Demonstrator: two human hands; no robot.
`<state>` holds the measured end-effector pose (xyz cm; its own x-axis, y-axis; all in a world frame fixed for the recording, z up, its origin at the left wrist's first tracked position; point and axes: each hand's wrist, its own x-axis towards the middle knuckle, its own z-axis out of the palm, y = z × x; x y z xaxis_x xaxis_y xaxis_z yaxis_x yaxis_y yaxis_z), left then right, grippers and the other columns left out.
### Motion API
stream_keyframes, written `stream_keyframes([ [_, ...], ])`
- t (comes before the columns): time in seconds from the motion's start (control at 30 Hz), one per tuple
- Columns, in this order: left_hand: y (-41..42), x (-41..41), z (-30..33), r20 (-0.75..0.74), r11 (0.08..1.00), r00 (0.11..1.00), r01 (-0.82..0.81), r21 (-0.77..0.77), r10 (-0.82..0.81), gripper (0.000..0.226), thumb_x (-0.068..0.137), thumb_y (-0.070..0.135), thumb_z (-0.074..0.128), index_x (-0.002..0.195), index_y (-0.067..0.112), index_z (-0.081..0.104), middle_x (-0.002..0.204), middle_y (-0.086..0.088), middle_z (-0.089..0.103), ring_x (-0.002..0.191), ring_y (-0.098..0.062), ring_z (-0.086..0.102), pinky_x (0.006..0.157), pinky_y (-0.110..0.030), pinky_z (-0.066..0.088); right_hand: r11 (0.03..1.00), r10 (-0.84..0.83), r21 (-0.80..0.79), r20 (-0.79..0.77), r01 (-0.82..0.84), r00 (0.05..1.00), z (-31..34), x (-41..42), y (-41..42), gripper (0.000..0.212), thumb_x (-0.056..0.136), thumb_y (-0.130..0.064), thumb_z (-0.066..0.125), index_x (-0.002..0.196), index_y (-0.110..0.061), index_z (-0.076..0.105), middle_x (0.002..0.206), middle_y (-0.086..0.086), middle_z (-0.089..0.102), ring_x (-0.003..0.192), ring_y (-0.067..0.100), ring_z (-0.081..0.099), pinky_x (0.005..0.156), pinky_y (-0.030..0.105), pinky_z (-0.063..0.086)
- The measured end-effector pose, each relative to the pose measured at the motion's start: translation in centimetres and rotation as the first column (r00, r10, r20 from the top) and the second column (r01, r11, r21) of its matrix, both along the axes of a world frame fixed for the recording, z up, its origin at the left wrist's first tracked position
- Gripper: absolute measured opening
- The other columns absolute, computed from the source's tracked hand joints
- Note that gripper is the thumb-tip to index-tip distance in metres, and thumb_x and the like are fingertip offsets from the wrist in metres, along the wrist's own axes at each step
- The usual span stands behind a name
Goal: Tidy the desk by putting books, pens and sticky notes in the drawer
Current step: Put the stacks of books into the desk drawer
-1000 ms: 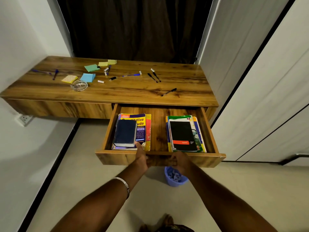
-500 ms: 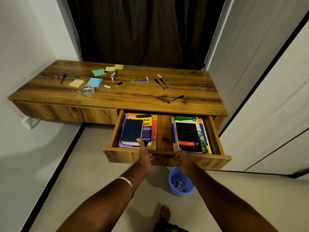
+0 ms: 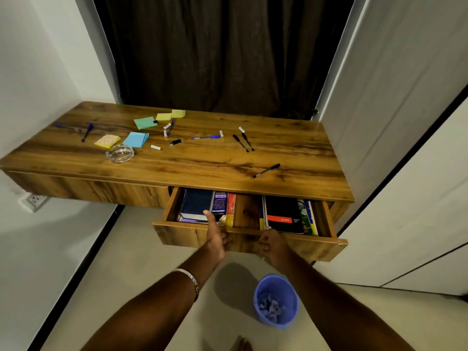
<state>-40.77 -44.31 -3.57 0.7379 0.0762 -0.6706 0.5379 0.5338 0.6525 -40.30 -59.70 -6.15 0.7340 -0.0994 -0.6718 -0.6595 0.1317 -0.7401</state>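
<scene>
The drawer [image 3: 197, 234] hangs part open under the desk's [image 3: 202, 163] right half, with one book stack [image 3: 200, 205] at its left and another [image 3: 286, 214] at its right. Pens [image 3: 243, 141] and sticky notes [image 3: 136, 139] lie on the desktop. A bin [image 3: 276, 300] stands on the floor before the drawer.

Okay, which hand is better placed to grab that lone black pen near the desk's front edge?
Probably the right hand: the black pen lies almost straight above it, past the drawer. The left hand is farther left, thumb over the drawer front.

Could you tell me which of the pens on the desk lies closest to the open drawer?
The black pen lying alone near the desk's front edge, right of centre; every other pen sits farther back.
</scene>
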Motion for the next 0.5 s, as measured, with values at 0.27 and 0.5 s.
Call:
stream_keyframes([
  [0.27, 0.1, 5.7, -1.4, -0.026, 1.0, 1.0, -0.017, -0.003, 0.017, 0.093, 0.069, 0.09, 0.027, 0.11, 0.013, 0.058, 0.092, -0.013, 0.062, 0.084, -0.027, 0.055, 0.074, -0.034, 0.045, 1.0, -0.004, 0.0, -0.007, 0.004, 1.0, -0.1, 6.0, -0.6, 0.017, 0.085, -0.003, 0.044, 0.07, -0.01, 0.043, 0.072, 0.008, 0.049, 0.067, 0.02, 0.049, 0.065, 0.031, 0.042],
  [0.5, -0.2, 9.1, -1.0, -0.018, 1.0, 1.0, -0.021, 0.014, 0.021, 0.073, 0.079, 0.082, 0.026, 0.099, 0.017, 0.054, 0.088, -0.01, 0.057, 0.082, -0.024, 0.051, 0.075, -0.034, 0.042, 0.999, 0.013, -0.032, -0.021, -0.014, 1.0, -0.8, 9.9, -0.9, 0.017, 0.081, -0.003, 0.048, 0.068, -0.012, 0.044, 0.069, 0.007, 0.048, 0.068, 0.02, 0.048, 0.07, 0.033, 0.041],
])
